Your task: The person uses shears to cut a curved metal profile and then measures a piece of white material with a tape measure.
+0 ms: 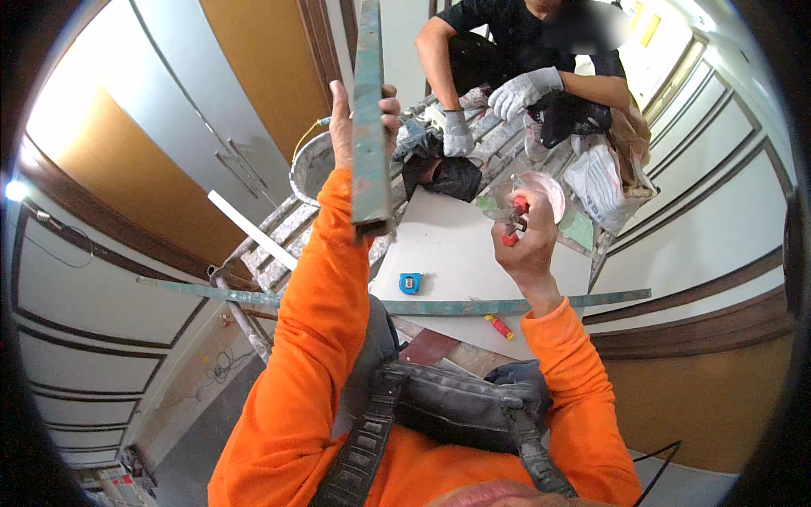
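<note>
A worn grey-green metal channel (369, 177) is held upright in my left hand (363, 122), fingers curled around its sides. My right hand (528, 245) grips red-handled snips (514, 220) just in front of a pink-coated round container (545, 190). Beneath them lies a white board (439, 245) with a blue tape measure (410, 283) on it. A second long metal strip (439, 307) runs crosswise in front of me. A small red and yellow tool (498, 327) sits just below that strip, near my right forearm.
A co-worker (490, 42) in grey gloves is opposite, beside a black bag (439, 176) and white sack (596, 182). A bucket (308, 165) and white strip (245, 224) are on the paint-spattered scaffold platform (274, 270). Panelled doors and walls (186, 118) surround us; cables (221, 370) lie lower left.
</note>
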### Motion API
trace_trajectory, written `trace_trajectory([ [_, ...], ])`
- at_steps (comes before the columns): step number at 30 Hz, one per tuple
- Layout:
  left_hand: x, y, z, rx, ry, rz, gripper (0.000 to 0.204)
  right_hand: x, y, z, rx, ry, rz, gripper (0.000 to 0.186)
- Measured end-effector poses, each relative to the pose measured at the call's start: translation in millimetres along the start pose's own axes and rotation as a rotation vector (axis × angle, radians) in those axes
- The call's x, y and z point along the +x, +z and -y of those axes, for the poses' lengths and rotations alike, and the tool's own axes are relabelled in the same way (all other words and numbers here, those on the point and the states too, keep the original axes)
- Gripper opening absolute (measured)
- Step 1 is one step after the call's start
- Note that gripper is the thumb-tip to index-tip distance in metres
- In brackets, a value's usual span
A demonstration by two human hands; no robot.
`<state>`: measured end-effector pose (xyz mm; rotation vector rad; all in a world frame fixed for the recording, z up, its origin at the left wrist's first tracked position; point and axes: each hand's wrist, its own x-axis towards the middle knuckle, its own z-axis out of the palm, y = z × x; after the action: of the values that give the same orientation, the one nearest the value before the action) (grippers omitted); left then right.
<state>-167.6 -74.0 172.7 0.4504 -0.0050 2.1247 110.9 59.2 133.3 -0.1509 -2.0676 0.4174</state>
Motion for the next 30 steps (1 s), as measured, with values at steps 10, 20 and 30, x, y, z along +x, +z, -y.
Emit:
trace_trajectory([
  [10, 1, 0, 3, 0.014, -0.017, 0.248, 0.061, 0, 0, 4, 0.064, -0.01, 0.009, 0.047],
  [20, 1, -3, 10, -0.093, -0.025, 0.137, 0.059, -1, 0, 0, 0.065, -0.021, 0.027, 0.047],
  [30, 5, -11, 14, 0.06, -0.035, 0.147, 0.062, -11, 9, 23, 0.847, 0.547, 0.473, 0.024],
])
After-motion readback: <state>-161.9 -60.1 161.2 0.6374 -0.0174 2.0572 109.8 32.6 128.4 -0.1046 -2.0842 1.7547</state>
